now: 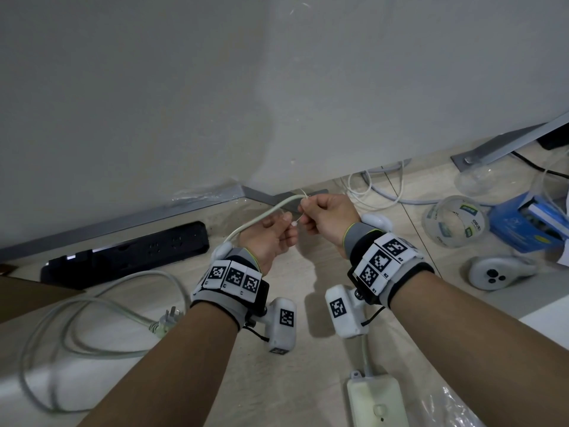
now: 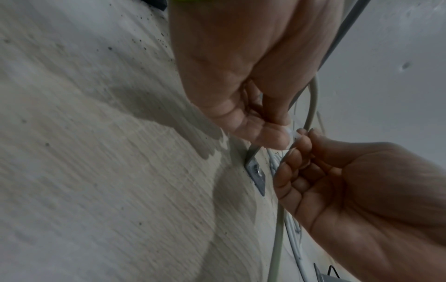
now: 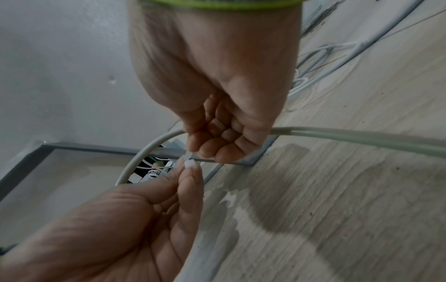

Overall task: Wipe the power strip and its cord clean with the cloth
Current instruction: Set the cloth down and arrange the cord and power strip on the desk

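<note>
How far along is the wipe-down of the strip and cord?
Nothing looks wiped yet, and no cloth shows in any view. In hand: the left hand pinches a small white tie and the right hand grips the pale cord, both raised off the floor. The white power strip lies untouched near the right forearm. Left: fetching a cloth, then wiping strip and cord.

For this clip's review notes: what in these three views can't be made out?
- Cloth: in no view.
- White power strip: head view, cut by the bottom edge.
- Small white piece pinched by left hand and right hand: too small to identify.
- Cord inside right hand: fingers hide it.
</note>
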`<state>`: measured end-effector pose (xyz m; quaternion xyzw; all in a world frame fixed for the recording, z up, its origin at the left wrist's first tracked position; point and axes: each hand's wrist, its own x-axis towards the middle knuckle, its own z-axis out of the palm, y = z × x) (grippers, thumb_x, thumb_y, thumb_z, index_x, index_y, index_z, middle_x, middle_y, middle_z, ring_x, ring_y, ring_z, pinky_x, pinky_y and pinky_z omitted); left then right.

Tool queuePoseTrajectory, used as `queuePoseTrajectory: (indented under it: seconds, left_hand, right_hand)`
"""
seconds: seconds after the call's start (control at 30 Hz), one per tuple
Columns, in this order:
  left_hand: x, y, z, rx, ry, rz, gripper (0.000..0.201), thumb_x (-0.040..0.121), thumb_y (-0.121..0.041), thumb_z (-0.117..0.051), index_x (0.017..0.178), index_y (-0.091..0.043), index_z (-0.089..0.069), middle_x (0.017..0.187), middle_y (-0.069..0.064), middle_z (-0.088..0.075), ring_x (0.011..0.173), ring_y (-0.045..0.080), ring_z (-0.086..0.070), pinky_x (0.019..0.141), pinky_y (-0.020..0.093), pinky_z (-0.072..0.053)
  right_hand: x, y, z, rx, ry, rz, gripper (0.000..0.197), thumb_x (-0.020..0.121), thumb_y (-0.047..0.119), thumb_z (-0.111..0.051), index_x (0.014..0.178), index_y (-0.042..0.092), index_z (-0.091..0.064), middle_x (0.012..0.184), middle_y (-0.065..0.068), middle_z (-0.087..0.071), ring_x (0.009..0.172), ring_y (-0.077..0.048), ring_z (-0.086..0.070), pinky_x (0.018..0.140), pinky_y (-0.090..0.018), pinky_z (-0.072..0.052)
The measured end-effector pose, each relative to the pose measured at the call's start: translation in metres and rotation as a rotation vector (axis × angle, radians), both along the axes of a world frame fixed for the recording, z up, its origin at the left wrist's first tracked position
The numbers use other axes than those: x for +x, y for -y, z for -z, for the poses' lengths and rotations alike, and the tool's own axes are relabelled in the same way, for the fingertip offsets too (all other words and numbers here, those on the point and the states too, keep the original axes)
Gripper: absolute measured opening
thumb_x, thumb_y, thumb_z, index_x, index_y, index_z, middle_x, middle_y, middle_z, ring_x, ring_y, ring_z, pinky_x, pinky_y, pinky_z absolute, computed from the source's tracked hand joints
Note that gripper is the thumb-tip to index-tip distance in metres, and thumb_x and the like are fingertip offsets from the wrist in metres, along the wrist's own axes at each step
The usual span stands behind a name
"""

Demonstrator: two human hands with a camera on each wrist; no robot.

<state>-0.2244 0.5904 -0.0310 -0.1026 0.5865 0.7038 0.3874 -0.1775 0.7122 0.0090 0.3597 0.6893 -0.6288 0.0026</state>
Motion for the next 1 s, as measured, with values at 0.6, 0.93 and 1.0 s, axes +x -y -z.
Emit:
queuePoseTrajectory:
  seconds: [0.6, 0.93, 1.0]
  left_hand:
    - [-0.0011, 0.0003, -0.0016, 0.014, 0.003, -0.010, 0.014, 0.093, -0.013, -0.057, 0.082, -0.006, -0.062, 0.057, -0.004, -0.064, 0.051, 0.002, -0.060, 0.052, 0.015, -0.052]
    - [-0.0018, -0.0016, 0.0006, -0.042, -0.023, 0.040, 0.012, 0.092, -0.017, -0.058, 0.085, -0.008, -0.063, 0.063, -0.002, -0.063, 0.052, 0.002, -0.060, 0.053, 0.016, -0.051]
    - [-0.0016, -0.0006, 0.0009, -0.061, -0.036, 0.047, 0.013, 0.092, -0.017, -0.059, 0.083, -0.009, -0.063, 0.062, -0.003, -0.063, 0.052, 0.002, -0.060, 0.053, 0.016, -0.052]
  right_hand:
    - [0.0001, -0.0021, -0.0013, -0.006, -0.006, 0.024, 0.027, 0.095, 0.014, -0.055, 0.070, 0.012, -0.065, 0.060, -0.004, -0.061, 0.055, -0.017, -0.054, 0.060, -0.030, -0.051]
    - [-0.0015, -0.0020, 0.0033, 0.021, -0.004, 0.018, 0.028, 0.094, 0.017, -0.056, 0.068, 0.015, -0.066, 0.060, -0.003, -0.062, 0.058, -0.017, -0.056, 0.062, -0.030, -0.052]
    - [-0.0020, -0.0024, 0.0024, 0.017, -0.012, 0.022, 0.028, 0.094, 0.016, -0.055, 0.067, 0.014, -0.065, 0.059, -0.003, -0.062, 0.057, -0.017, -0.055, 0.063, -0.031, -0.051]
